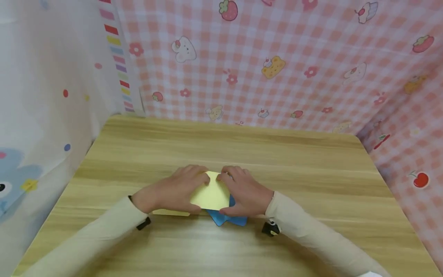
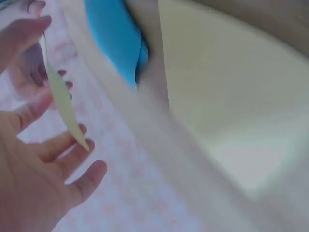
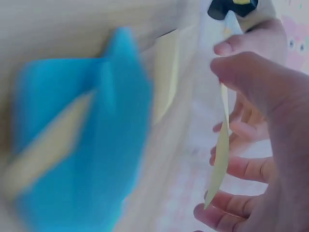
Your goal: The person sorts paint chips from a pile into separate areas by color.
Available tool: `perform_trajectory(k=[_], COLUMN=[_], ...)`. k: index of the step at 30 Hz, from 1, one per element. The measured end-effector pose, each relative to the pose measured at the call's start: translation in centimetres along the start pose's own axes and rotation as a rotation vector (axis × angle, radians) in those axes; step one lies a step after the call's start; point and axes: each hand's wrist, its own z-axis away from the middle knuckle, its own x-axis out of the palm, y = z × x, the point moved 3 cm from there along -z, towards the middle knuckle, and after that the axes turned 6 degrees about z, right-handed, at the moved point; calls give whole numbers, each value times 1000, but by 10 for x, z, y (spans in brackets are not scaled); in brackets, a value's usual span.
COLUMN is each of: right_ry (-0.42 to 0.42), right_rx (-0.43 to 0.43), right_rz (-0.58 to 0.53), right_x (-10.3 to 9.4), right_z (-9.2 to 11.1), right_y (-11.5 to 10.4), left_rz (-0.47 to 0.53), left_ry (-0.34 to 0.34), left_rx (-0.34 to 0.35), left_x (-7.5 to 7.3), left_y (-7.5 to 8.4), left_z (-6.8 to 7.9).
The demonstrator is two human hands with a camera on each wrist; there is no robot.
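Observation:
A small pale yellow sheet of paper (image 1: 212, 194) is held above the table by both hands. My left hand (image 1: 176, 188) pinches its left side between thumb and fingers, and my right hand (image 1: 247, 192) pinches the right side. Both wrist views show this yellow sheet (image 2: 63, 99) nearly edge-on and slightly bowed. Below it on the table lies a blue folded paper piece (image 1: 225, 218), partly hidden in the head view. In the right wrist view, a pale yellow strip (image 3: 53, 137) crosses the blue piece (image 3: 120, 121), blurred.
Another yellow paper (image 1: 171, 212) lies on the wooden table (image 1: 221, 150) below my left wrist; it looms large in the left wrist view. Checked pink cloth (image 1: 242, 50) hangs behind the table and at right, white cloth (image 1: 52, 77) at left.

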Motion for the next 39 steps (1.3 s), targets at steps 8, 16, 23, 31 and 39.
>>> perform_trajectory(k=[8,16,23,31,39], right_ry=[-154,-292,-195,-199,-128], right_rx=[-72,-63,43,227,184], right_rz=[211,226,49,82,133], right_x=[29,56,-2,9,35], right_z=[-77,-87,-38,26,24], right_y=[-50,-54,-11,4,-1], left_rz=[2,70,-29,-93,-176], left_ry=[-16,-89,-78,-282,-266], left_rx=[-136,-224,-76,-75,-15], left_x=[-16,6,-17,14,39], left_y=[-42,-58,-17,-10,-15], left_z=[71,85,31,-46,-55])
